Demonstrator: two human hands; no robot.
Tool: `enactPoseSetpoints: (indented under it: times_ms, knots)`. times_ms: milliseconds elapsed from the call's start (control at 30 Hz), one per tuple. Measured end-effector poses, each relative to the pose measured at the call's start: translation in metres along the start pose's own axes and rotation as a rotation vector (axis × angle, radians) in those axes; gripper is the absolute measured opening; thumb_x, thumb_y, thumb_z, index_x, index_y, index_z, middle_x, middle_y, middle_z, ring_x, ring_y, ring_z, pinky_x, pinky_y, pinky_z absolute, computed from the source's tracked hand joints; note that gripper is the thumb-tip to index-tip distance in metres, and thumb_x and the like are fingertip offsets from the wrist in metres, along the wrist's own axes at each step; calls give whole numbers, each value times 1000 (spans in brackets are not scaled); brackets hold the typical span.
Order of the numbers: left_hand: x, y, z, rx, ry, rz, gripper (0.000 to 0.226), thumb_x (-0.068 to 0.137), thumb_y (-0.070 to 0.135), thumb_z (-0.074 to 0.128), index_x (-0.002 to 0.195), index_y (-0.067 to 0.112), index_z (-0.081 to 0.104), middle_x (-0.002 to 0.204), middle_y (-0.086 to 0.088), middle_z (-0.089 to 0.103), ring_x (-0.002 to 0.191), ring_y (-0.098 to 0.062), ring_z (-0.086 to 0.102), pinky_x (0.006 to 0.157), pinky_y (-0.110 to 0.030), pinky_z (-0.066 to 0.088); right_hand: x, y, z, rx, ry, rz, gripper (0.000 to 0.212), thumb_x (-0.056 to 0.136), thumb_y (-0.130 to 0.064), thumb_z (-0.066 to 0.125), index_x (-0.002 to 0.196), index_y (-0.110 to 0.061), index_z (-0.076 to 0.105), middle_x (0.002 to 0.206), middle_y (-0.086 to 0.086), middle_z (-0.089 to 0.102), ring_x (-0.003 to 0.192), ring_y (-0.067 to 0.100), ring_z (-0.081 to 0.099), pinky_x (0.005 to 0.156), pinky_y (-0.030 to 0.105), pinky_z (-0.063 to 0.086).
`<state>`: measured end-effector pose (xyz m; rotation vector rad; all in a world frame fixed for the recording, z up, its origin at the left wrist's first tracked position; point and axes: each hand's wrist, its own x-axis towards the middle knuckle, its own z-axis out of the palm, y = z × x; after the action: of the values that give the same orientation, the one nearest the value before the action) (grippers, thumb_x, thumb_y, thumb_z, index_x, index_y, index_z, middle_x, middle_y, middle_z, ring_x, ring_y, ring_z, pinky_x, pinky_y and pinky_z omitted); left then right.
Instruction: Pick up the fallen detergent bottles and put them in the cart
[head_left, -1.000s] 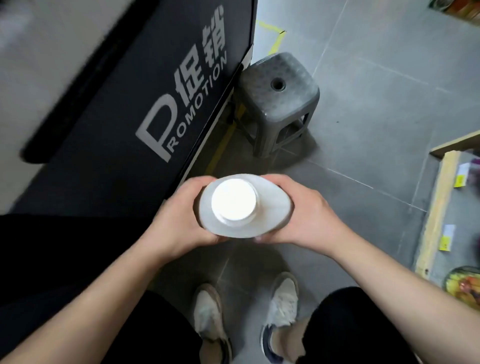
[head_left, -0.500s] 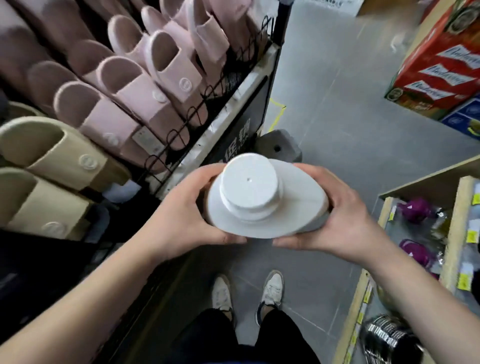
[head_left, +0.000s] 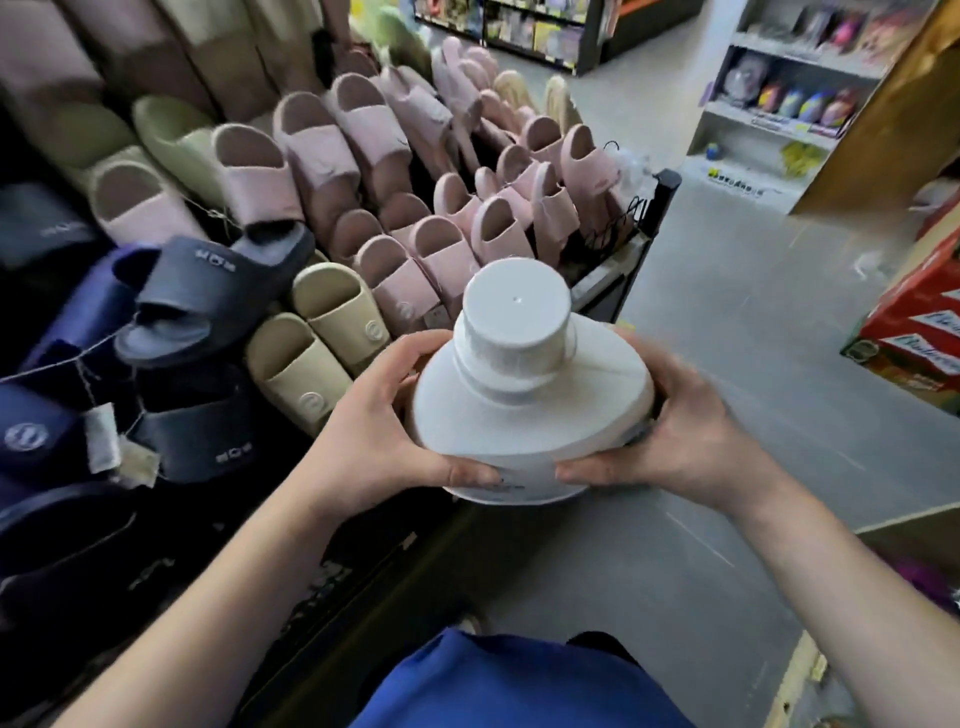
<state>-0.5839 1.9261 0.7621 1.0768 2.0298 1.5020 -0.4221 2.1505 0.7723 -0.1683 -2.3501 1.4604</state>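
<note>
A large white detergent bottle (head_left: 524, 421) with a wide white cap stands upright in front of my chest, seen from above. My left hand (head_left: 379, 426) grips its left side, thumb along the near edge. My right hand (head_left: 670, 431) grips its right side in the same way. The bottle's lower body is hidden below its shoulder and my hands. No cart shows in the frame.
A display rack of slippers (head_left: 332, 171), pink, beige and dark blue, fills the left. Grey aisle floor (head_left: 727, 322) runs ahead on the right. Red cartons (head_left: 919, 322) sit at the right edge, and white shelves (head_left: 779, 104) stand at the back right.
I have stood up with the bottle held in both hands. The view rose from the floor, stool and my shoes to the slipper rack and the aisle ahead.
</note>
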Motion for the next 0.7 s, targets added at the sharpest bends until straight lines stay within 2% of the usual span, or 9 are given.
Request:
enactPoseSetpoints:
  times_ms: [100, 167, 200, 267, 333, 400, 567, 700]
  knots:
    - [-34, 12, -3, 34, 130, -40, 108, 38, 52, 102, 136, 41, 57, 135, 12, 68, 129, -10, 62, 109, -31, 49, 3, -12, 8, 39, -74, -113, 93, 46, -39, 102, 129, -40, 60, 123, -26, 67, 119, -7, 61, 98, 13, 46]
    - [-59, 23, 0, 34, 231, -76, 103, 38, 46, 100, 132, 43, 58, 129, 20, 69, 123, 1, 63, 101, -16, 48, 6, -20, 13, 71, -146, -176, 90, 51, -42, 100, 131, -37, 60, 125, -20, 67, 120, 1, 62, 98, 16, 48]
    - [-72, 27, 3, 21, 282, -98, 100, 38, 43, 99, 130, 41, 59, 127, 20, 70, 120, 2, 64, 98, -14, 48, 7, -24, 16, 82, -187, -202, 88, 53, -43, 100, 131, -38, 60, 126, -18, 66, 120, 3, 63, 98, 15, 47]
    - [-100, 35, 10, -9, 389, -149, 98, 39, 36, 98, 130, 34, 60, 124, 16, 73, 117, 0, 66, 96, -16, 50, 7, -30, 24, 91, -284, -243, 89, 54, -43, 101, 132, -39, 59, 128, -17, 66, 122, 7, 63, 97, 16, 48]
    - [-132, 44, 17, -18, 487, -197, 96, 40, 30, 97, 129, 29, 61, 122, 14, 74, 116, -1, 67, 95, -17, 51, 5, -32, 34, 123, -401, -263, 92, 53, -43, 103, 134, -35, 60, 130, -13, 66, 123, 12, 63, 98, 23, 50]
    - [-166, 53, 25, -22, 578, -246, 96, 42, 26, 98, 130, 32, 61, 125, 10, 74, 119, -7, 68, 95, -20, 53, 0, -38, 50, 158, -525, -290, 93, 51, -45, 103, 134, -38, 61, 131, -14, 66, 124, 11, 63, 97, 26, 52]
    - [-261, 79, 39, -37, 841, -336, 90, 42, 18, 98, 124, 39, 67, 123, 4, 75, 117, -11, 70, 93, -24, 56, -24, -75, 105, 239, -766, -379, 89, 49, -51, 99, 128, -51, 59, 128, -21, 66, 122, 2, 62, 92, 11, 47]
    - [-344, 95, 46, -30, 1049, -365, 95, 44, 14, 98, 132, 23, 63, 124, -7, 75, 116, -21, 71, 91, -32, 58, -56, -116, 162, 312, -925, -441, 90, 46, -45, 104, 124, -52, 61, 126, -21, 68, 121, 1, 63, 91, 11, 48]
